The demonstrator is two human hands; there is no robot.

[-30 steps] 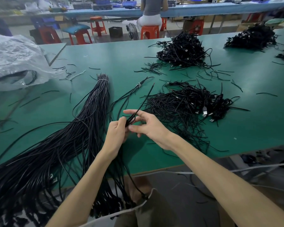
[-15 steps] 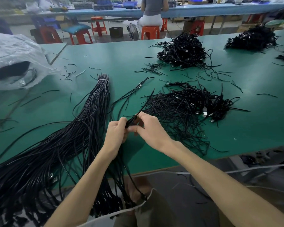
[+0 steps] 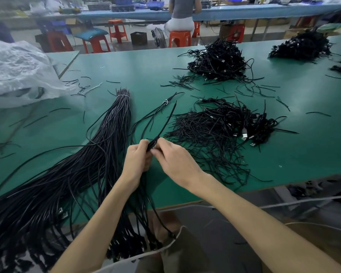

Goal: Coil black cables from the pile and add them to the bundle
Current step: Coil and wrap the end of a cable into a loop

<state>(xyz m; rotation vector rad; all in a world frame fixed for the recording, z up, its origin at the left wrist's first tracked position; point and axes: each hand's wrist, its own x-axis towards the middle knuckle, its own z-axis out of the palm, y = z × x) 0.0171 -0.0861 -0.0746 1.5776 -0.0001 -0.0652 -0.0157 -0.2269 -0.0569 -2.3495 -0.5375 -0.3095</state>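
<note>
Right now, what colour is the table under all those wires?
The table is green, plain with no pattern; the head view shows it best.

A long table [image 3: 130, 71] runs across the view. On its left part lies a bundle [image 3: 98, 150] of long cables, reaching from the front edge toward the middle. Right of it, near the front edge, the left hand [image 3: 138, 157] and right hand [image 3: 175, 160] meet, gripping cable strands [image 3: 153, 143]. Just right of the hands lies the nearest pile [image 3: 224, 127]. A second pile [image 3: 217, 60] lies behind it, and a third pile [image 3: 301, 46] at far right. A plastic bag [image 3: 18, 71] sits far left. Behind the table, a person [image 3: 182, 10] sits on a stool [image 3: 179, 37].
</note>
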